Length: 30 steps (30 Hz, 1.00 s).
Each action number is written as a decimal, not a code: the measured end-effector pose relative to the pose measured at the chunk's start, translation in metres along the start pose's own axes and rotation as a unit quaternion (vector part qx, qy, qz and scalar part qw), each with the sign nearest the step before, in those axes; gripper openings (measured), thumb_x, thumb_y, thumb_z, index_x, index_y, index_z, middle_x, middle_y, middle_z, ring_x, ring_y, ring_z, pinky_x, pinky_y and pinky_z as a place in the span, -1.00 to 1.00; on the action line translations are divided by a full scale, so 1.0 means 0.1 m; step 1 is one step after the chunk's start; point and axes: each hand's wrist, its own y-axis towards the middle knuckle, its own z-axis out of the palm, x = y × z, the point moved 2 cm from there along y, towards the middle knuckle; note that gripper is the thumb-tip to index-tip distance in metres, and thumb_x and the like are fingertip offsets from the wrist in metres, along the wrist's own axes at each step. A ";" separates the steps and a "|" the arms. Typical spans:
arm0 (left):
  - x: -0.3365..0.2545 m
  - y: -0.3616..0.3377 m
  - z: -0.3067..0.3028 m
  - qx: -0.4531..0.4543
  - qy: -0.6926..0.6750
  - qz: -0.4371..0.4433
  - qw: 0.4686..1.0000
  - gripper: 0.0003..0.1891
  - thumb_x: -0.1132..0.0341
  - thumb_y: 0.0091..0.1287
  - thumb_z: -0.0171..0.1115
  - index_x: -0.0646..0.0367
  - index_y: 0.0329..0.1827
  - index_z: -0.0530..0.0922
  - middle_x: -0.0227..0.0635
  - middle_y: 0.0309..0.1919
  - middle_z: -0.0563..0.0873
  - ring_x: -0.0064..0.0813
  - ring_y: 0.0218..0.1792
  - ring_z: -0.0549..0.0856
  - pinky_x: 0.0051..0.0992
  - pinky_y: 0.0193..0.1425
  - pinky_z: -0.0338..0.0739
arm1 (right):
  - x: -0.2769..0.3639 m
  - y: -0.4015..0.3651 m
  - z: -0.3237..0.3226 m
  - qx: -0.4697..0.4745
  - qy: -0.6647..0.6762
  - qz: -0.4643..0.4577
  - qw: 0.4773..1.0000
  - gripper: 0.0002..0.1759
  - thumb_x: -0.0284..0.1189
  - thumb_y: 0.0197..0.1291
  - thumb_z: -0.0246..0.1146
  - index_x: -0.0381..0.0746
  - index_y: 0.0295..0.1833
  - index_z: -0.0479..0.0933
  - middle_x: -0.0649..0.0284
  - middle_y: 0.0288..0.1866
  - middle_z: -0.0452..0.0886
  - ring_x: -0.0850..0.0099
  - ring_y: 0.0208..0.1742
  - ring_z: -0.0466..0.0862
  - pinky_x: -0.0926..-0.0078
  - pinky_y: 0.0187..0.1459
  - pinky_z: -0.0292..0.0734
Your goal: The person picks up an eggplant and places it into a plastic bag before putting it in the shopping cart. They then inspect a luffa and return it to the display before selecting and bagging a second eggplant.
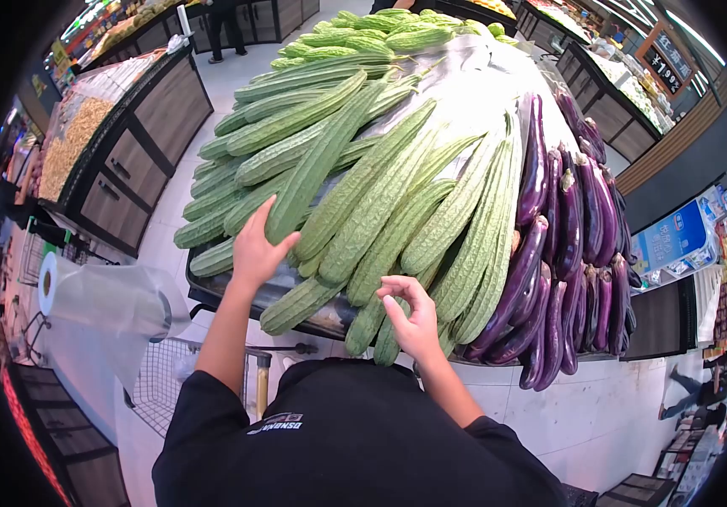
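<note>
Pale green ridged gourds (pixel 380 203) lie fanned out in a heap on the stand. My left hand (pixel 259 249) is at the near end of a darker ridged gourd (pixel 317 160) that lies slantwise on top of the others. Its thumb and fingers are spread apart on either side of that end, and they do not wrap round it. Over the near tips of the gourds hovers my right hand (pixel 414 324), fingers loosely curled, a small gap between thumb and forefinger, nothing visible in it. Purple eggplants (pixel 570 211) are piled to the right of the gourds.
Bumpy green bitter melons (pixel 372 38) cover the far end of the stand. A roll of clear plastic bags (pixel 97 291) stands at left, with a wire shopping cart (pixel 165 376) close by. Produce counters (pixel 131 152) flank the aisle, and a person (pixel 697 393) is far right.
</note>
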 end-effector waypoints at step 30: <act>0.41 0.47 0.42 0.108 0.054 0.016 0.993 -0.22 -0.02 0.37 0.29 -0.06 0.61 0.19 -0.06 0.20 0.49 0.13 0.10 0.61 -0.07 0.12 0.54 | -0.34 -0.10 -0.08 -0.024 -0.008 0.044 0.999 -0.73 -0.53 0.36 0.25 -0.34 0.14 0.57 0.22 -0.11 0.70 0.48 -0.05 0.69 0.46 0.09 0.56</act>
